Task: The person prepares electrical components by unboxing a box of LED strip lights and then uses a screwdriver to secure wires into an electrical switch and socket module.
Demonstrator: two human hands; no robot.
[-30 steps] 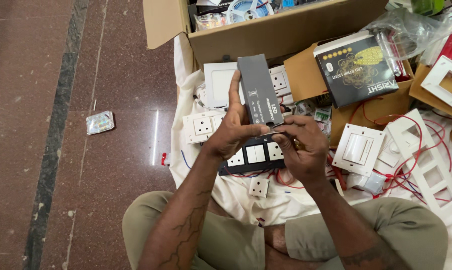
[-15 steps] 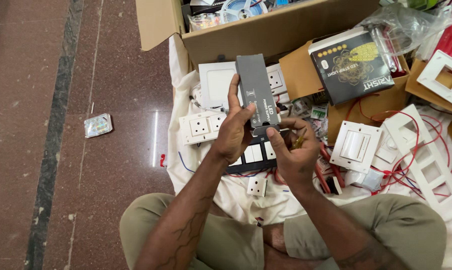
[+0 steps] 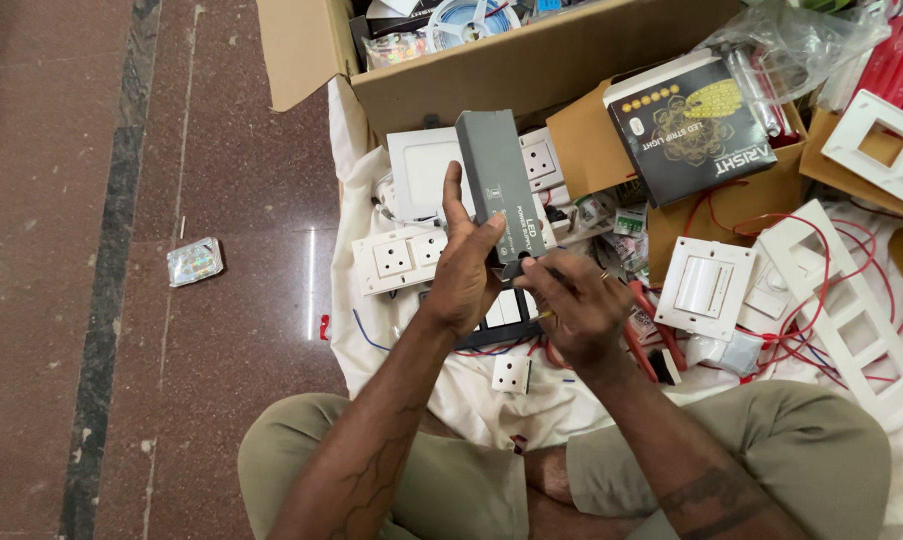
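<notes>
Item one: a long grey power-supply unit (image 3: 501, 185), held upright and slightly tilted above the white cloth (image 3: 371, 330) that covers the floor in front of our crossed legs. Our left hand (image 3: 466, 270) has its grip closed around the unit's lower half, thumb on the front face, fingers behind. Our right hand (image 3: 576, 305) sits just beside and below, fingertips pinched at the unit's bottom end; whether its grip is on the unit or on some small part there, we cannot tell.

Item two, beneath the hands: a white double socket plate (image 3: 401, 258), a black-framed switch plate (image 3: 496, 320) partly hidden, and a small white socket module (image 3: 511, 373), all lying on the cloth.

Item three, to the right: a white switch (image 3: 706, 288), a white multi-window frame (image 3: 851, 320) and tangled red wires (image 3: 801, 330).

Item four, behind: an open cardboard box (image 3: 531, 70), a flat white square panel (image 3: 426, 170) and a black printed carton (image 3: 701, 125).

Item five, apart on the red stone floor (image 3: 71, 150): a shiny foil packet (image 3: 194, 261).
</notes>
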